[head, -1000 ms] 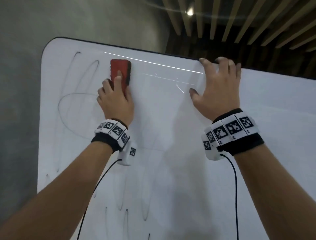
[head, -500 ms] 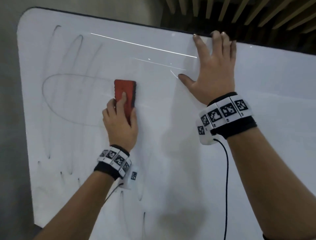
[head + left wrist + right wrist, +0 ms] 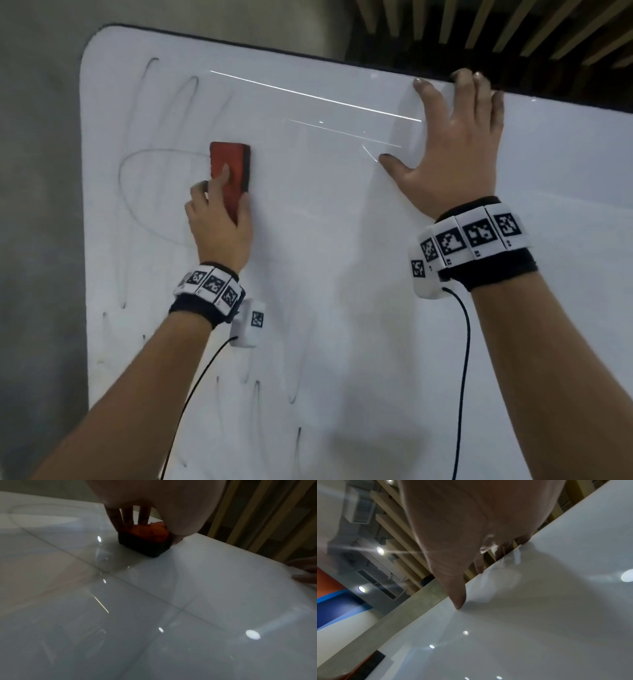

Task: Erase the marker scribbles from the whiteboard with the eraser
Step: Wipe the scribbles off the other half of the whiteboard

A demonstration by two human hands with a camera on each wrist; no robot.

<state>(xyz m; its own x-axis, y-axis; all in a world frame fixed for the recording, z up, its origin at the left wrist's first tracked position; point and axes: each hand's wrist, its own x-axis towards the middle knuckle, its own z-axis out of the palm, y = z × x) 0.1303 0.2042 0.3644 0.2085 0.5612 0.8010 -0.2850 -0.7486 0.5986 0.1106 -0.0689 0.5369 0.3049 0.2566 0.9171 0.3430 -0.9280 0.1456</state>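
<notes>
Eraser (image 3: 230, 171) half under left hand (image 3: 219, 226)

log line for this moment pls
left hand grips eraser on whiteboard | right hand braces top edge | scribbles remain left

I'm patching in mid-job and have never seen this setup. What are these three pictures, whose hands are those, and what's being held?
No machine here: a person works bare-handed, wearing cameras. The big view comes from the head; the other two look along each wrist. The left hand grips a red eraser flat against the whiteboard, beside grey scribbles not yet wiped. The left wrist view shows that eraser up close. The right hand lies spread on the board near its top edge, holding nothing. Patterned bands circle both wrists.
</notes>
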